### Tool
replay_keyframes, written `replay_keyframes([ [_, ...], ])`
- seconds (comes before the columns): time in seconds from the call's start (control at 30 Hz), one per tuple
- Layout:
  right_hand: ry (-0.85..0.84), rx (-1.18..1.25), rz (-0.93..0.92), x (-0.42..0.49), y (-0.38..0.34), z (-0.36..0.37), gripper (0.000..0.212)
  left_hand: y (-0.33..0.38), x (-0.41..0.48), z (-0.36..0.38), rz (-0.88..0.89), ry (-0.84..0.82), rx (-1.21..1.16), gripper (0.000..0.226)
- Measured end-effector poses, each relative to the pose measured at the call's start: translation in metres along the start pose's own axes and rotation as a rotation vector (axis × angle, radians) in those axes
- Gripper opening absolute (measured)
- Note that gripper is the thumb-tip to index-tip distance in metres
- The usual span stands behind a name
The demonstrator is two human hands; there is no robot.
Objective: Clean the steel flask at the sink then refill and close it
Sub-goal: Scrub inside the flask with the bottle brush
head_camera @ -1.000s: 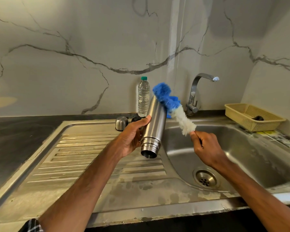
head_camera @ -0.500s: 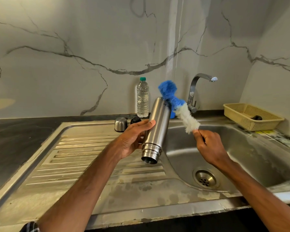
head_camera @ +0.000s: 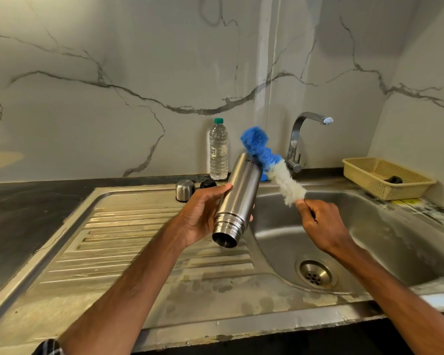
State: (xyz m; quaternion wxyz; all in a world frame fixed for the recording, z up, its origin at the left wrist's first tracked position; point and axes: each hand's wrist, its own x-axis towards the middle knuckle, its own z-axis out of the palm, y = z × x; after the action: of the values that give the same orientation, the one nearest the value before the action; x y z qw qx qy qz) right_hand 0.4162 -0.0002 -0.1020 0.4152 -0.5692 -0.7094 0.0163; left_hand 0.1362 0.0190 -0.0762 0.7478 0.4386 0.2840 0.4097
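Note:
My left hand [head_camera: 203, 216] grips the steel flask [head_camera: 237, 198] around its body, tilted with the open mouth toward me and the base pointing up and away. My right hand [head_camera: 318, 224] holds the handle of a bottle brush [head_camera: 272, 162] with blue and white bristles. The brush lies against the outside of the flask's upper right side, near its base. Both are held above the left edge of the sink basin [head_camera: 384, 242]. The steel cap [head_camera: 185, 190] and a black stopper [head_camera: 207, 184] stand on the drainboard's far edge.
A curved tap [head_camera: 299, 139] stands behind the basin, with no water running. A clear water bottle [head_camera: 218, 149] with a green lid stands at the wall. A yellow basket [head_camera: 384, 179] sits at the right. The ribbed drainboard [head_camera: 128, 247] stretches left; the drain [head_camera: 315, 274] is below my right wrist.
The brush has slid up and then back down a little along the flask's outer side, and my left hand has turned the flask slightly.

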Motion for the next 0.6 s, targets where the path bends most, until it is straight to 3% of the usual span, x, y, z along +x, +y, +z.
replay_keyframes([
  [0.2,-0.114,-0.007,-0.09,-0.005,-0.002,0.005,0.042,-0.006,0.006,0.008,-0.026,-0.037,-0.15,0.07],
  [0.4,-0.038,-0.004,-0.069,-0.001,0.003,0.001,0.047,-0.003,0.007,0.002,-0.008,0.052,-0.067,0.065],
  [0.6,-0.076,0.035,-0.22,-0.007,0.001,0.002,0.043,0.009,0.002,-0.002,0.089,0.127,0.017,0.058],
])
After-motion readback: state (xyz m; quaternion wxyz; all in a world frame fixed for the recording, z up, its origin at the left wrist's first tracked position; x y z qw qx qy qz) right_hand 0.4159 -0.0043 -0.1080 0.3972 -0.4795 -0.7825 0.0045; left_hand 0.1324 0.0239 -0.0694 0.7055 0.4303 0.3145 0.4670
